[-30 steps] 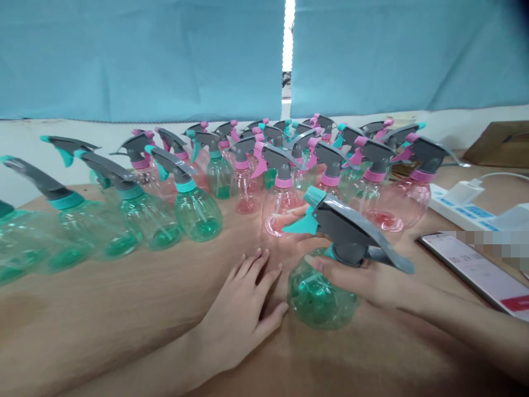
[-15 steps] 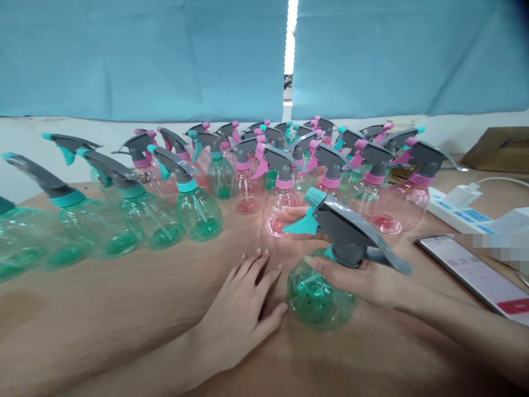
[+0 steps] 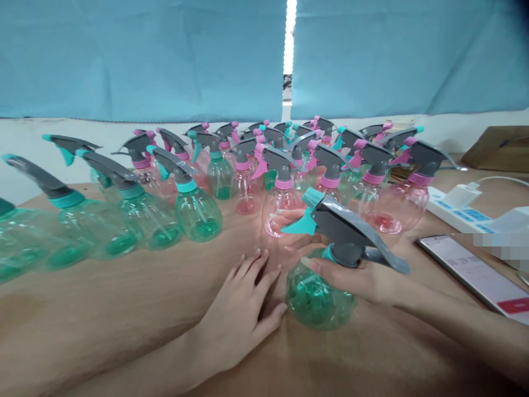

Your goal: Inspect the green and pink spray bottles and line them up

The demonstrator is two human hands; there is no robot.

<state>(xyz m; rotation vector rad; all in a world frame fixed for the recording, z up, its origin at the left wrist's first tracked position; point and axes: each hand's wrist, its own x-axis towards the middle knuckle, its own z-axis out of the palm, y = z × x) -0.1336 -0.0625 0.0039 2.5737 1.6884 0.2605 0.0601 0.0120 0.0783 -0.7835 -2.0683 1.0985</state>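
Note:
My right hand [image 3: 351, 278] is around the neck of a green spray bottle [image 3: 318, 300] with a grey head and a turquoise trigger. The bottle appears to stand on the table, its nozzle towards the left. Some fingers show behind the trigger; the palm side is hidden. My left hand [image 3: 248, 303] lies flat on the wooden table [image 3: 165, 298], fingers spread, just left of that bottle and apart from it. Beyond my hands is a pink spray bottle [image 3: 285, 207], and another green spray bottle [image 3: 198, 215] stands further left.
Several more green spray bottles [image 3: 91, 226] line the left side. Pink and green ones crowd the back, up to a pink bottle [image 3: 407, 204] at the right. A phone [image 3: 475, 275], a white power strip [image 3: 458, 212] and a cardboard box [image 3: 500, 149] lie at the right.
Almost nothing differs. The fingers of my right hand behind the trigger have shifted slightly, and the held spray bottle's head has moved a touch left.

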